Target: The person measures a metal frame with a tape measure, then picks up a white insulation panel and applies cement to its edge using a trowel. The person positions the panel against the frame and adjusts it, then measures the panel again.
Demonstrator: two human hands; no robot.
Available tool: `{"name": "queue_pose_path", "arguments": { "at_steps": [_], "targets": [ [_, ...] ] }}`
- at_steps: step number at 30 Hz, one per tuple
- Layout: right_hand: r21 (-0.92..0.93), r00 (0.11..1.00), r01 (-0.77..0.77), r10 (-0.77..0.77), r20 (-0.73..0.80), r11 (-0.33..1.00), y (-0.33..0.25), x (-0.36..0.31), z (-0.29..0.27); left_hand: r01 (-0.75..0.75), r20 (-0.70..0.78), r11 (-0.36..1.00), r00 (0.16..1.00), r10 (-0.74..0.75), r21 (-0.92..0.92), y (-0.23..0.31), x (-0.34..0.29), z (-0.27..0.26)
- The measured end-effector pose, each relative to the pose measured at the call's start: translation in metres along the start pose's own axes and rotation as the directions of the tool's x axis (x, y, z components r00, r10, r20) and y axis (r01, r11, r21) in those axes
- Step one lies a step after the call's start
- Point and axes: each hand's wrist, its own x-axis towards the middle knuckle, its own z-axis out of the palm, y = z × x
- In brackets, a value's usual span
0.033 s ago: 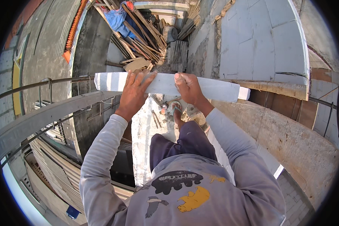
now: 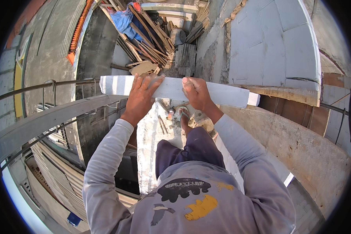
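Note:
A long, pale grey-white block (image 2: 169, 88), which looks like lightweight concrete, lies crosswise in front of me. My left hand (image 2: 141, 97) grips it left of its middle, fingers laid over its top and far edge, thumb pointing right. Right of the middle, my right hand (image 2: 199, 93) is closed on the same block, its thumb on top and the other fingers curled. A short white end piece (image 2: 254, 99) shows past the block's right end; whether it belongs to another block I cannot tell. Below the block, a foot in a flip-flop (image 2: 184, 114) stands on a whitish, splattered surface (image 2: 149, 156).
Thin metal rods (image 2: 162, 124) lie near the foot. On the left runs a grey beam (image 2: 46, 121) with reinforcing bars (image 2: 39, 88). A rough concrete beam (image 2: 288, 136) curves along the right. Beyond and lower down are timber scraps (image 2: 148, 43) and a blue tarp (image 2: 123, 21).

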Motion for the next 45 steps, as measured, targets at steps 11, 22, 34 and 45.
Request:
{"name": "queue_pose_path", "arguments": {
  "at_steps": [11,22,34,45],
  "targets": [
    [-0.109,1.000,0.004,-0.006,-0.020,0.994,-0.003,0.002,-0.004,-0.020,-0.024,1.000,1.000,0.020,0.016,-0.003,-0.004,0.006],
    [-0.761,0.975,-0.011,0.177,0.137,0.649,-0.017,0.026,-0.054,-0.010,0.000,1.000,1.000,0.010,0.019,-0.003,-0.004,0.007],
    [-0.790,0.921,-0.077,0.346,0.177,0.609,-0.028,0.033,-0.058,-0.034,0.006,0.999,0.999,0.034,0.032,-0.003,-0.002,0.001],
    [-0.673,0.985,0.110,-0.170,-0.024,0.731,-0.052,-0.037,-0.021,-0.069,-0.097,0.995,0.992,0.076,0.073,-0.015,-0.008,0.024]
  ]
}}
